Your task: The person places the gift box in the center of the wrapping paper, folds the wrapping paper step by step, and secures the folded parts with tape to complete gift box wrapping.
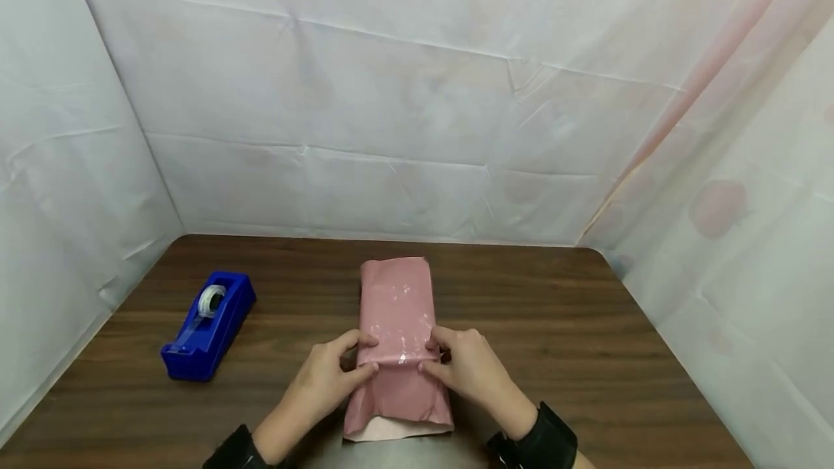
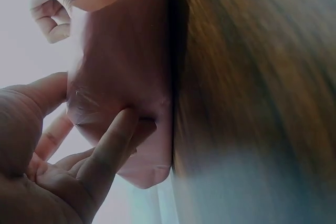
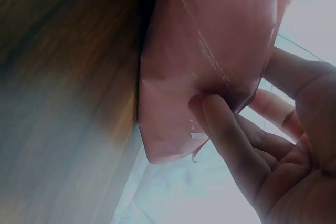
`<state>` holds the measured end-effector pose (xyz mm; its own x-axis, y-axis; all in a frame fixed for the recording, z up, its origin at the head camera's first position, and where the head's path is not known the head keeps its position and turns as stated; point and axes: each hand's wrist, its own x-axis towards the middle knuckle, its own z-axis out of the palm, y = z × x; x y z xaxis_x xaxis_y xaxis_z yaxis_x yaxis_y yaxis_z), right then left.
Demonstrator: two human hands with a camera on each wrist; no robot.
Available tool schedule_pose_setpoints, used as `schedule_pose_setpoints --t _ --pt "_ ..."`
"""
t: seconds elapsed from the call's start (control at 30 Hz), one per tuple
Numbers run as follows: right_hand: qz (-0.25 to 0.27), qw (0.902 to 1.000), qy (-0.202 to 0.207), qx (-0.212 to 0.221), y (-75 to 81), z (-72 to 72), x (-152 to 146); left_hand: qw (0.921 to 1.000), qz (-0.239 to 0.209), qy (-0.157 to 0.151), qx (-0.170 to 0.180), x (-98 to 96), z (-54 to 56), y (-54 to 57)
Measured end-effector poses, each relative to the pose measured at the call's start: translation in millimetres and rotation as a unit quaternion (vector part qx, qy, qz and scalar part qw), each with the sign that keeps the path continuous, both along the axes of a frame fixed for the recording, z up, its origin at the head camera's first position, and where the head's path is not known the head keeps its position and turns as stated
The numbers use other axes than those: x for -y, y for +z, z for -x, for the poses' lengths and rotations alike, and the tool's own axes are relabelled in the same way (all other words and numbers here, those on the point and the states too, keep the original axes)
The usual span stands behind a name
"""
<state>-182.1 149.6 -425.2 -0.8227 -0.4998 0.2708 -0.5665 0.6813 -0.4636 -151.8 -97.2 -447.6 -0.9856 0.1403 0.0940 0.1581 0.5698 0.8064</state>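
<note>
A glossy pink wrapped package (image 1: 396, 302) lies lengthwise on the table, with a fold running across its middle. Its near end gapes and shows a pale inside. At the left edge of the fold, my left hand (image 1: 329, 375) pinches the package between thumb and fingers. My right hand (image 1: 472, 368) grips the opposite edge at about the same height. In the left wrist view, fingers (image 2: 113, 145) press into the side of the pink package (image 2: 121, 66). The right wrist view shows fingertips (image 3: 215, 111) against the package's other side (image 3: 210, 35), which has shiny creases.
A blue tape dispenser (image 1: 211, 324) with a roll of clear tape (image 1: 211, 300) stands on the left of the dark wooden table (image 1: 554, 324). Pale curtains (image 1: 391, 93) close off the back and both sides.
</note>
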Motion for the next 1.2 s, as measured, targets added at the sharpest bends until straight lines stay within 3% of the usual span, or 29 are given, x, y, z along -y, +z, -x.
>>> schedule_pose_setpoints --t 0.17,0.37,0.53,0.9,1.2 --pt "-0.011 0.9999 -0.005 0.003 2.2 -0.4 1.3 0.9998 0.006 -0.008 -0.015 -1.2 -0.2 1.7" --pt "-0.044 0.999 0.006 0.008 2.4 -0.6 1.9 0.9963 0.08 0.026 -0.018 -7.6 -3.4 6.2" --pt "-0.063 0.9979 0.015 0.006 2.7 -2.5 3.8 0.9912 0.12 0.039 -0.041 -14.5 -8.4 8.5" --pt "-0.077 0.9968 0.012 0.018 0.0 -4.8 7.2 0.9879 0.132 0.044 -0.068 -16.9 -9.6 6.2" --pt "-0.063 0.9977 -0.011 0.021 -3.2 -2.6 8.6 0.9903 0.123 0.048 -0.043 -13.6 -5.0 5.9"
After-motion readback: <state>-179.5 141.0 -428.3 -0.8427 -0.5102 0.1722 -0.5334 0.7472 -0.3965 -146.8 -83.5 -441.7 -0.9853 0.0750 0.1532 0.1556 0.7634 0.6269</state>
